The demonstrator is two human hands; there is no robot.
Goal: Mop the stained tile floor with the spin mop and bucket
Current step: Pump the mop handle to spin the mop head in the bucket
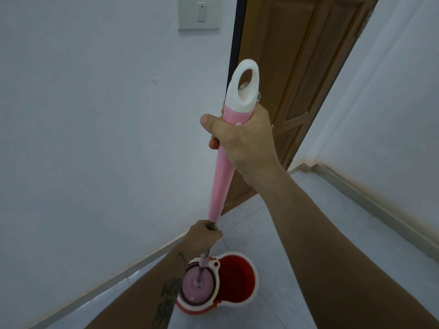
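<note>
Pink spin mop stood upright, head seated in spinner basket of red bucket on tile floor, right hand gripped pink handle, left hand gripped metal shaft

Your single head camera looks steeply down the mop handle to the bucket, hands close.

This looks like a home, a narrow hallway or room corner: plain pale walls, a panelled wooden door standing ajar, a white wall switch (a single rocker on a square plate), light tile floor with skirting along the walls, and a household spin-mop bucket.
</note>
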